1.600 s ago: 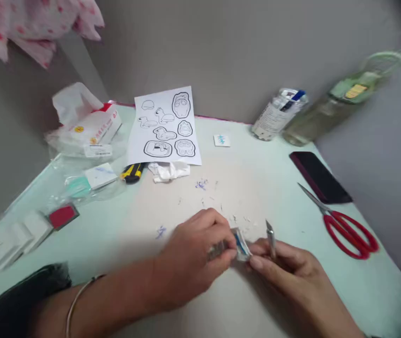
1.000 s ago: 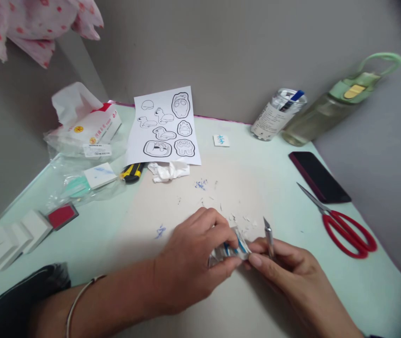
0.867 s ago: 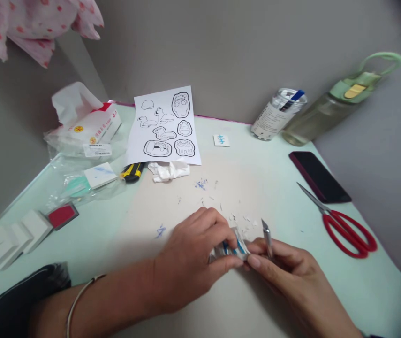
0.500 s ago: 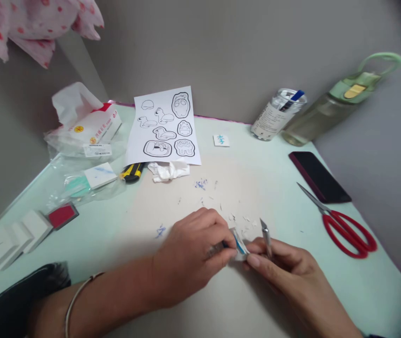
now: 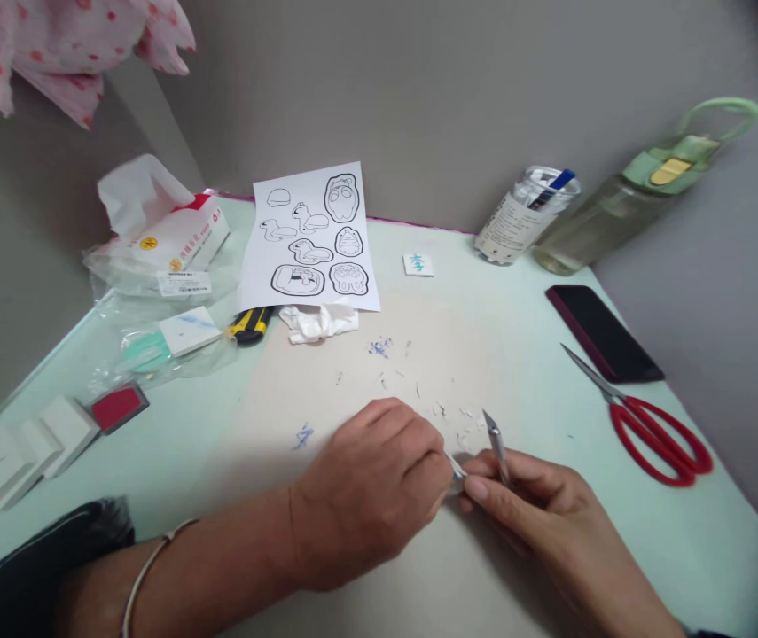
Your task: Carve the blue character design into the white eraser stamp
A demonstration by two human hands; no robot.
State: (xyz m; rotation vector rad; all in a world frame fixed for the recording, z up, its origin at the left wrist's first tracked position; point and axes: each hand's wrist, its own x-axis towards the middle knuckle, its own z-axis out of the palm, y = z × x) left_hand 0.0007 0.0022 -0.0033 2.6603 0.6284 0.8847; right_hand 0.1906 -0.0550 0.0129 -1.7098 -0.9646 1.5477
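Note:
My left hand (image 5: 369,492) is curled over a small white block with blue marks (image 5: 456,469), pinching it low over the pale green table (image 5: 219,443). Only a sliver of the block shows past my fingers. My right hand (image 5: 538,509) touches the block's right side with thumb and forefinger and also grips a thin craft knife (image 5: 495,440), its blade pointing up and away. White and blue shavings (image 5: 445,412) lie on the table just beyond both hands.
Red scissors (image 5: 651,425) and a dark phone (image 5: 601,332) lie at the right. A jar (image 5: 525,217) and green bottle (image 5: 631,199) stand at the back. A printed sheet (image 5: 312,235), utility knife (image 5: 250,323), tissue box (image 5: 166,235), red ink pad (image 5: 116,406) and white blocks (image 5: 12,452) sit left.
My left hand has rolled the small block inward, so its blue-marked face is now mostly hidden. The knife tip has tilted slightly leftward. My right hand has stayed in place.

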